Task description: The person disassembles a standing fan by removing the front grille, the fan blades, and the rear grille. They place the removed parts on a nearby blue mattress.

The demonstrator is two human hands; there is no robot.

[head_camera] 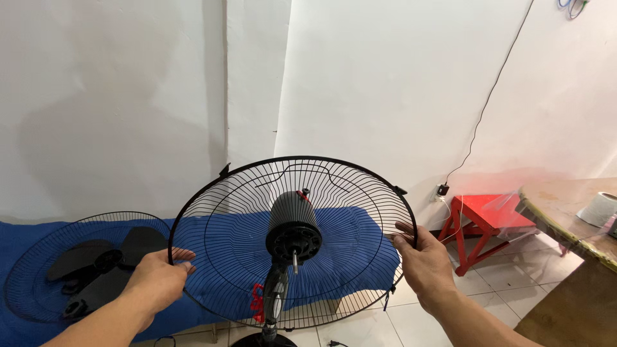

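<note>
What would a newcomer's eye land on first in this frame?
First, the big black wire fan guard at centre, mounted around the fan motor on its stand, with the left hand and right hand gripping its rim on either side. Next, the second guard lying with the black fan blades on the blue cloth at left, and the red stool by the right wall.

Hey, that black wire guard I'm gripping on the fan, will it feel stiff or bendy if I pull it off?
The wire guard is thin open wire, so probably light and slightly springy. Both the left hand and right hand grip its rim, likely steadying flex.
</note>
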